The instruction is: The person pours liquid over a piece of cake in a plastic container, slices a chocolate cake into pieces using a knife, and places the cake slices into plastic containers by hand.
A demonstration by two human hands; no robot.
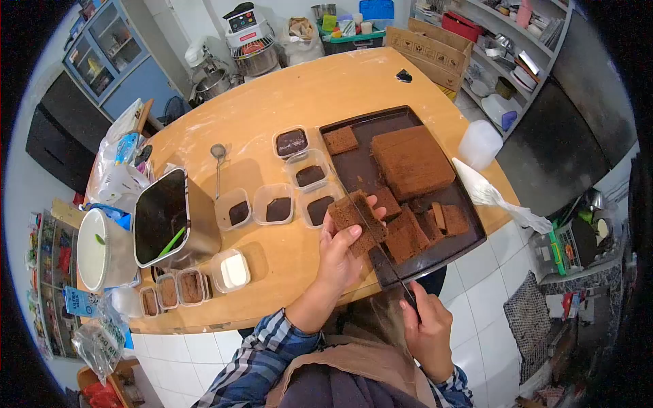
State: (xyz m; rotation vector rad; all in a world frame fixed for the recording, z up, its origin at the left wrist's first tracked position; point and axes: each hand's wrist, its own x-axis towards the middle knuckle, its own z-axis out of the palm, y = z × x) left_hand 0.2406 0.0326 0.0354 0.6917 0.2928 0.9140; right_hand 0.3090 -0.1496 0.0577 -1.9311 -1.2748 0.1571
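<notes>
Two hands are working over the tray: the left is cradling the cake piece, the right gripping the knife, whose slipping could nick the nearby fingers.

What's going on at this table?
A person holds a piece of brown cake in the left hand, with a knife in the right hand, its blade lying across the piece. A dark tray holds a large cake block and smaller pieces. Beside it stand small plastic tubs, several with something dark inside.
</notes>
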